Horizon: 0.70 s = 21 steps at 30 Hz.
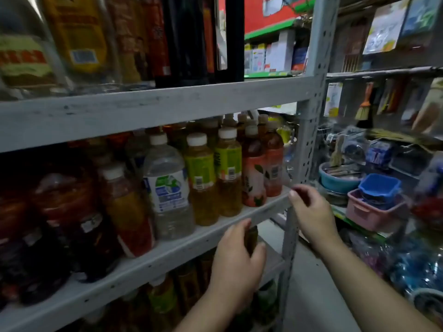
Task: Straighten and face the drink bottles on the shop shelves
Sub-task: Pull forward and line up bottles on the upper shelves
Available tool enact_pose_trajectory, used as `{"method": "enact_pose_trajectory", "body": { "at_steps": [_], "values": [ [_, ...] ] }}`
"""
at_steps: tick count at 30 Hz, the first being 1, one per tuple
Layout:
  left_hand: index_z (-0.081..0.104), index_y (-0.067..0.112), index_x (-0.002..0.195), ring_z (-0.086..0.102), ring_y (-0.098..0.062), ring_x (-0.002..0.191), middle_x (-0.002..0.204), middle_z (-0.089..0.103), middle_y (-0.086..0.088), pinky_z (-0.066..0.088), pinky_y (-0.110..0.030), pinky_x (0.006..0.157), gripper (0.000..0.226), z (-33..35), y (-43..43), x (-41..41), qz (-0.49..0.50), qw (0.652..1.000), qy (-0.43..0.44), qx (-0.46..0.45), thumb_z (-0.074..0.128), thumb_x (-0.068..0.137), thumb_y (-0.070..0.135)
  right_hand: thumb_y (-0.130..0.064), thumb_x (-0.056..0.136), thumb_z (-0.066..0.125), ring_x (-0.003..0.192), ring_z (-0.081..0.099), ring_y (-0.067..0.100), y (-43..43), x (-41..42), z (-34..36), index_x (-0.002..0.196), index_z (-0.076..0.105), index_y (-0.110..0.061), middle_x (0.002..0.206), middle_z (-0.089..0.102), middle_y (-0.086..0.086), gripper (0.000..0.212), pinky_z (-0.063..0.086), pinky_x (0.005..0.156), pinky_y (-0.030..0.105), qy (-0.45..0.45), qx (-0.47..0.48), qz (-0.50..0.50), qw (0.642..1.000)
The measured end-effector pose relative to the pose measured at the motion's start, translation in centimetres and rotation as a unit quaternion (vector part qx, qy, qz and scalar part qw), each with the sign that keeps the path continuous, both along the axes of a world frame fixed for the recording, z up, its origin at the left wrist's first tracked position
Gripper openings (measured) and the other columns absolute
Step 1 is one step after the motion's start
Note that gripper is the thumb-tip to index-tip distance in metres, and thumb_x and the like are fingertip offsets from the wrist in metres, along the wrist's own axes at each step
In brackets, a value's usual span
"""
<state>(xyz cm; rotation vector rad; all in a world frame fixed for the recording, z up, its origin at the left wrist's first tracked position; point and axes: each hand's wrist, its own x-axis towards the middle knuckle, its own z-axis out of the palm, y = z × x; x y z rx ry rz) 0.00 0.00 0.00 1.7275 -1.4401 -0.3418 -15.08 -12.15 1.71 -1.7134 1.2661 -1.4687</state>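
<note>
A grey metal shelf (148, 262) carries upright drink bottles: a clear water bottle (167, 188), two green-labelled tea bottles (201, 178), and a pink-labelled tea bottle (254, 173) at the right end. My left hand (237, 262) reaches under that shelf's edge and is shut on a dark bottle (251, 238) on the shelf below. My right hand (309, 207) hovers at the shelf's right corner, beside the pink-labelled bottles, fingers curled and holding nothing I can see. More bottles (165, 298) stand on the lower shelf, dim and blurred.
An upper shelf (153, 106) holds tall dark and yellow-labelled bottles. A perforated steel upright (311, 130) ends the rack. To the right, another rack holds a blue tub (378, 185), a pink basket (369, 214) and brushes. A grey floor strip runs between the racks.
</note>
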Motion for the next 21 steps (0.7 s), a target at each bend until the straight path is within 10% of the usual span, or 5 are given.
{"method": "enact_pose_trajectory", "body": {
  "at_steps": [8, 13, 21],
  "values": [
    [0.011, 0.033, 0.149, 0.025, -0.016, 0.139, 0.154, 0.017, 0.005, 0.03, -0.041, 0.114, 0.079, 1.4, -8.2, -6.2, 0.04, 0.986, 0.162, -0.003, 0.056, 0.084, 0.034, -0.043, 0.09, 0.056, 0.102, 0.058, 0.014, -8.0, 0.0, 5.7, 0.122, 0.053, -0.017, 0.114, 0.06, 0.0, 0.04, 0.045, 0.085, 0.027, 0.074, -0.134, 0.012, 0.988],
    [-0.011, 0.029, 0.15, -0.011, -0.009, 0.144, 0.158, -0.015, 0.01, -0.005, -0.029, 0.113, 0.095, 0.7, -10.6, -7.8, 0.093, 0.986, 0.13, -0.042, 0.055, 0.082, 0.03, -0.052, 0.084, 0.061, 0.114, 0.055, 0.018, -11.1, 1.6, 5.9, 0.135, 0.041, -0.021, 0.124, 0.055, 0.0, 0.063, 0.044, 0.093, 0.032, 0.059, -0.105, 0.077, 0.99],
    [-0.007, 0.028, 0.15, -0.017, -0.015, 0.144, 0.157, -0.018, 0.006, 0.0, -0.031, 0.115, 0.092, 0.3, -11.0, -9.4, 0.124, 0.991, 0.038, -0.03, 0.047, 0.077, 0.04, -0.021, 0.091, 0.061, 0.11, 0.058, 0.013, -12.7, 2.7, 5.3, 0.136, 0.043, -0.017, 0.119, 0.062, 0.002, 0.049, 0.046, 0.099, 0.037, -0.014, -0.103, 0.185, 0.977]
  ]
}}
